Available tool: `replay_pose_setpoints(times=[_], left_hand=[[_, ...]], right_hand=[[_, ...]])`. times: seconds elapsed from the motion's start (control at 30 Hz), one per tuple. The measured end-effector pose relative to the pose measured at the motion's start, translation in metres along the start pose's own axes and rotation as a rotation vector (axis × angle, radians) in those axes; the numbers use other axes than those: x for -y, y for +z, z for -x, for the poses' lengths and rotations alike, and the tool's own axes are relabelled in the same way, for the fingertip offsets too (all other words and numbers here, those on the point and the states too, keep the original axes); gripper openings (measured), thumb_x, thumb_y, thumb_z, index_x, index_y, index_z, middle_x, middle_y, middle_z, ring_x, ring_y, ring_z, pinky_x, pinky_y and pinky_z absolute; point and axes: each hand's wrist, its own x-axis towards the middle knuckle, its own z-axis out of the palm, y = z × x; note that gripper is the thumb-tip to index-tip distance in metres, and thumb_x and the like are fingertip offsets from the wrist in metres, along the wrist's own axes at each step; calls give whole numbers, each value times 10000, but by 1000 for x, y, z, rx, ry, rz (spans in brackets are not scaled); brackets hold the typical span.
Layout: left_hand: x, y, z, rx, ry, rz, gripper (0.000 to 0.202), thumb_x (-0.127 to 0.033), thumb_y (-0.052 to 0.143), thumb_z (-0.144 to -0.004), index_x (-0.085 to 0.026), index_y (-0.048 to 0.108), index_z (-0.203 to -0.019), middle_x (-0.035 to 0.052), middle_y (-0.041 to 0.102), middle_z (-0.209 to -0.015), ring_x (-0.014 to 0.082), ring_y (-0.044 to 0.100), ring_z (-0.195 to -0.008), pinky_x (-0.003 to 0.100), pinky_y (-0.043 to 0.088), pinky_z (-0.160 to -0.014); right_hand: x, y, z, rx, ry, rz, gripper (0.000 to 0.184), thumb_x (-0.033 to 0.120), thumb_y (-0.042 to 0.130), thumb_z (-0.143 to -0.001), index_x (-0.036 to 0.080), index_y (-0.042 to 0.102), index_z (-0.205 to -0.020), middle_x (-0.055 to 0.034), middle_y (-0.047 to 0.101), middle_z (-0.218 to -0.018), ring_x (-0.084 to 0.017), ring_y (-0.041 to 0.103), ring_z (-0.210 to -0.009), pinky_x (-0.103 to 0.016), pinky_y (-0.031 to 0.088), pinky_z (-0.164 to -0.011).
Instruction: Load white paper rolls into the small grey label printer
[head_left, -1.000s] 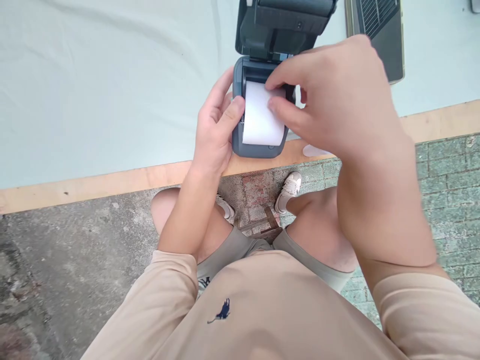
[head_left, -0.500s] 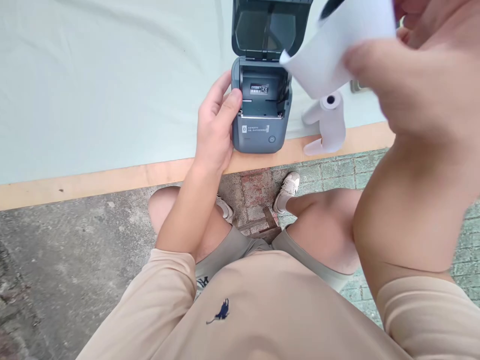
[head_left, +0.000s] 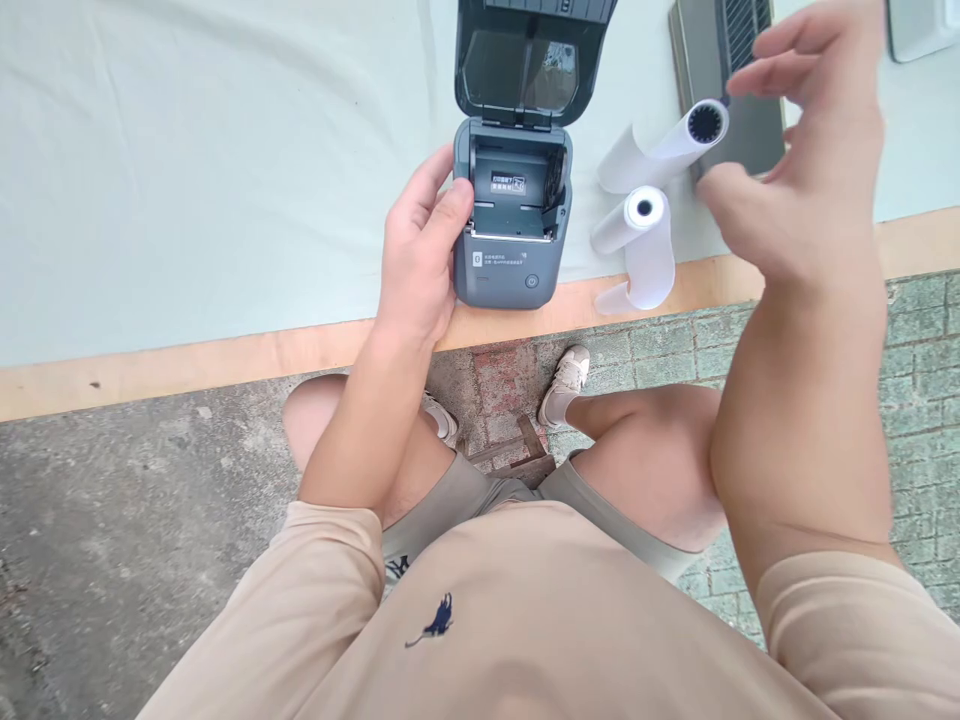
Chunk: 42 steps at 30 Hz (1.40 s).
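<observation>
My left hand (head_left: 426,240) grips the left side of a dark blue-grey label printer (head_left: 510,275). The printer's lid (head_left: 529,60) is tipped back, baring an inner bay with no roll in it. My right hand (head_left: 806,150) is raised to the right, thumb and fingers apart, holding nothing. Just left of its fingers lies a white paper roll with a dark core (head_left: 664,155), its loose end curling left. Nearer the table edge sits a second white roll with a small core (head_left: 622,222), a strip unwound from it over the wood.
The table carries a pale cloth (head_left: 225,180) and has a bare wooden front edge (head_left: 300,348). Behind my right hand is a dark grey flat box-like object (head_left: 694,60). A white object (head_left: 922,25) shows at the top right corner.
My right hand has let go of the dark-cored paper roll, which now lies on the table beside the other roll. My left hand stays on the printer.
</observation>
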Motion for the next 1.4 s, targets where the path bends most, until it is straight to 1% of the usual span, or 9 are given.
replay_pose_setpoints(times=[0.07, 0.2, 0.47, 0.73, 0.93, 1.07, 1.17, 1.3, 1.4], left_hand=[[0, 0, 0, -4, -5, 19, 299, -415, 487, -755, -310, 501, -1034, -23, 616, -1037, 210, 566, -983, 374, 497, -822], [0, 0, -1, -6, -7, 30, 290, -408, 497, -749, -317, 508, -1025, -25, 625, -1019, 217, 561, -1000, 372, 502, -807], [-2, 1, 0, -15, -11, -7, 320, -440, 494, -744, -307, 504, -1035, -45, 623, -1050, 211, 505, -1098, 357, 484, -865], [0, 0, 0, -5, -7, -4, 317, -460, 489, -747, -322, 495, -1033, -47, 609, -1081, 215, 474, -1143, 371, 478, -856], [-3, 3, 2, 5, 23, 52, 243, -371, 474, -775, -322, 507, -1011, -38, 620, -1007, 193, 561, -990, 370, 483, -860], [-6, 6, 5, -31, -14, -11, 314, -428, 485, -758, -302, 487, -1046, -20, 604, -1030, 190, 562, -991, 328, 475, -823], [-4, 4, 5, -34, -28, -32, 365, -461, 506, -729, -311, 480, -1061, -11, 593, -1049, 192, 574, -938, 319, 475, -763], [0, 0, 5, -7, 7, -17, 361, -447, 517, -727, -309, 483, -1059, 1, 599, -1020, 205, 561, -945, 325, 464, -741], [2, -1, 5, -6, 22, -16, 337, -434, 513, -737, -311, 485, -1049, 4, 602, -969, 202, 567, -916, 327, 457, -735]], right_hand=[[-1, -4, 8, -63, -52, -35, 416, 126, 451, -598, 248, 461, -996, -41, 529, -962, -88, 500, -799, -213, 309, -585], [-7, -3, 18, 217, 1, -10, 312, 155, 475, -616, 237, 489, -917, -21, 557, -923, -58, 516, -672, -186, 329, -500], [-1, 25, 14, 411, -16, -113, 476, 297, 595, -622, 251, 406, -1056, -12, 571, -976, -23, 467, -592, -177, 377, -523], [26, 13, 14, 393, -145, -452, 405, 310, 657, -608, 206, 436, -931, -13, 570, -964, -78, 539, -888, -226, 443, -771], [61, 8, 17, 814, -216, -590, 449, 369, 535, -720, 277, 424, -1145, 16, 578, -972, -69, 549, -850, -218, 474, -704], [77, 18, 7, 545, -188, -366, 387, 417, 554, -694, 225, 438, -1009, 25, 567, -917, -59, 544, -796, -192, 433, -653], [85, 24, -4, 330, -228, -128, 306, 367, 560, -687, 229, 465, -943, 24, 548, -968, -97, 537, -854, -256, 418, -763], [93, 30, -14, 306, -184, 211, 350, 381, 551, -674, 280, 445, -993, 44, 549, -964, -187, 483, -945, -424, 335, -853], [95, 33, -16, 330, -166, 251, 343, 422, 523, -691, 296, 446, -1001, 38, 548, -971, -224, 451, -992, -476, 311, -845]])
